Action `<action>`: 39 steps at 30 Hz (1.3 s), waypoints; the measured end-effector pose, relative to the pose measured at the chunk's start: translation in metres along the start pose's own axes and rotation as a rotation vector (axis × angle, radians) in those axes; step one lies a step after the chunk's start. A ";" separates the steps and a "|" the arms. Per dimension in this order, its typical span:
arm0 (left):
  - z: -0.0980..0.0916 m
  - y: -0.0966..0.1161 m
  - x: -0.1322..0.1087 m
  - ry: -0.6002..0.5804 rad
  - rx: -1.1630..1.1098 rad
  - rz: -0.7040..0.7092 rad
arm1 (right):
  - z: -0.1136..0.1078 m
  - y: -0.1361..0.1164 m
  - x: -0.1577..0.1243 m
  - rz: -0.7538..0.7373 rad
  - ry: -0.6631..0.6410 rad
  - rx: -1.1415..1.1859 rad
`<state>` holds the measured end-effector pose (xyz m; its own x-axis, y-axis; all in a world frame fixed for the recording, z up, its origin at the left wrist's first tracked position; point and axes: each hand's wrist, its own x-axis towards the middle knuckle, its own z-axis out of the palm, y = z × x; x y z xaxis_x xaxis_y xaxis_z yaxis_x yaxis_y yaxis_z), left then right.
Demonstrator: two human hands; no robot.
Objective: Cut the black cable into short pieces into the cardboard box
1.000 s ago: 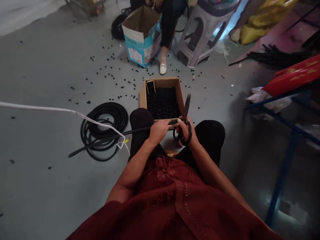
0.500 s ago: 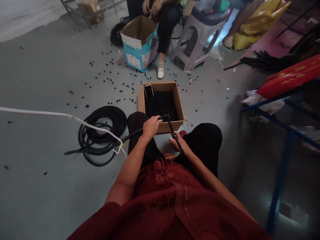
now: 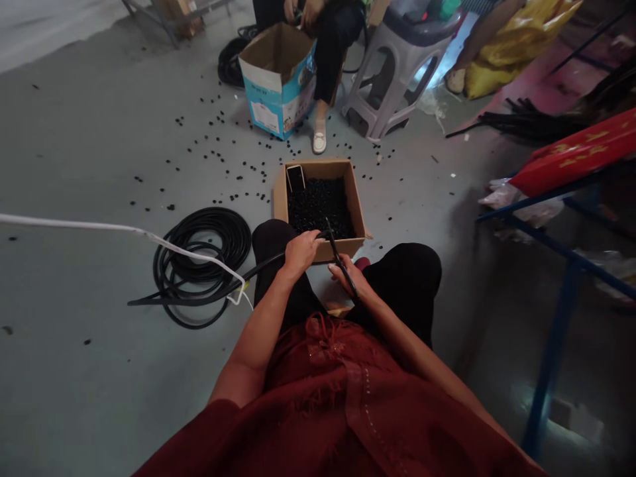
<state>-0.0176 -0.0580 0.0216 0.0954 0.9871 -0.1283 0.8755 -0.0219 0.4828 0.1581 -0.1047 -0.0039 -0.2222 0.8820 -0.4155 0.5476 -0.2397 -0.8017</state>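
My left hand (image 3: 301, 252) is closed around a black rubber hose (image 3: 265, 265), close to the hose's cut end. The hose runs back over my left thigh to a coil (image 3: 211, 242) on the floor. In my closed right hand (image 3: 352, 275) is a pair of black scissors (image 3: 338, 258), its blades pointing up and away from me, right at the hose's end. Below and beyond both hands stands an open cardboard box (image 3: 358, 212) holding a heap of small black cut pieces (image 3: 318, 202). A phone (image 3: 295, 179) leans in its back left corner.
Loose black pieces lie scattered on the floor. Ahead, another person sits behind a blue-and-white box (image 3: 265, 99), beside a grey plastic stool (image 3: 380, 86). A white cable (image 3: 124, 228) crosses on the left. To the right is a blue metal frame (image 3: 556, 344) with a red bag (image 3: 576, 156).
My right hand and the scissors have shifted slightly left, and the blades now look closer together at the hose's end. My left hand has hardly moved.
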 end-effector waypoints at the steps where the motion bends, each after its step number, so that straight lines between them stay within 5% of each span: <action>1: 0.000 0.000 0.000 -0.003 0.004 -0.002 | 0.000 -0.001 0.002 -0.004 -0.006 0.014; 22: -0.003 0.002 0.002 -0.045 0.028 -0.023 | 0.000 -0.004 0.009 -0.013 -0.065 0.061; 39: 0.004 0.000 0.010 -0.055 0.122 -0.048 | 0.009 0.003 0.028 -0.037 0.056 -0.131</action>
<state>-0.0142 -0.0484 0.0166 0.0755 0.9773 -0.1977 0.9303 0.0023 0.3668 0.1461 -0.0844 -0.0219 -0.2009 0.9116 -0.3587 0.6416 -0.1542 -0.7514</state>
